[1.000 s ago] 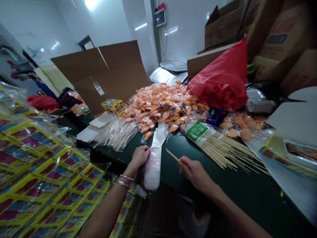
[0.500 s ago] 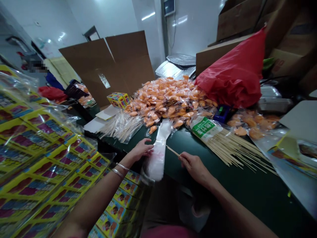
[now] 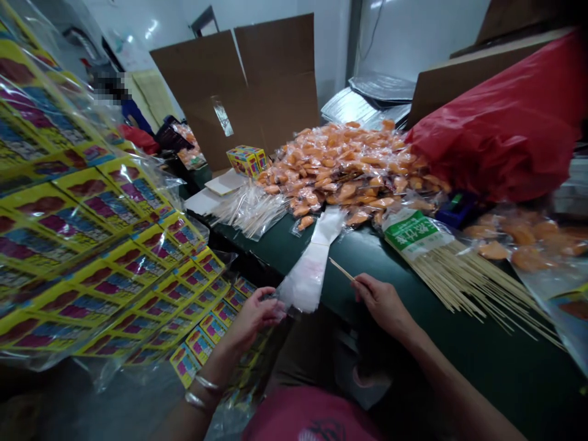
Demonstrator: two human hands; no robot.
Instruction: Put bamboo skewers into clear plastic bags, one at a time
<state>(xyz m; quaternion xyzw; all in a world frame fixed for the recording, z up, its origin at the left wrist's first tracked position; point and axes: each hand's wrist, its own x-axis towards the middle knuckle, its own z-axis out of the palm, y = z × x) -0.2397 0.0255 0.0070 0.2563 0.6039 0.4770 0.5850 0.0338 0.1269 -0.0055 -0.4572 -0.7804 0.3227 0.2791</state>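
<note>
A fanned stack of clear plastic bags (image 3: 307, 274) hangs over the near edge of the dark green table. My left hand (image 3: 257, 313), with two silver bangles at the wrist, is at the lower left corner of the bags, fingers bent and closed on the edge of a bag. To the right of the bags, my right hand (image 3: 379, 300) pinches a thin wooden stick (image 3: 340, 269) between thumb and fingers. The stick's tip points up and left toward the bags, apart from them.
Behind the bags lies a heap of wrapped orange pieces (image 3: 349, 162). Bamboo skewers (image 3: 459, 275) in an opened packet lie right, bagged sticks (image 3: 252, 208) left. Plastic-wrapped yellow boxes (image 3: 92, 245) are stacked at the left. A red plastic bag (image 3: 500, 116) stands behind right.
The view has swung left and down. My left hand has moved from beside the middle of the bags to their lower end. My right hand still holds the stick.
</note>
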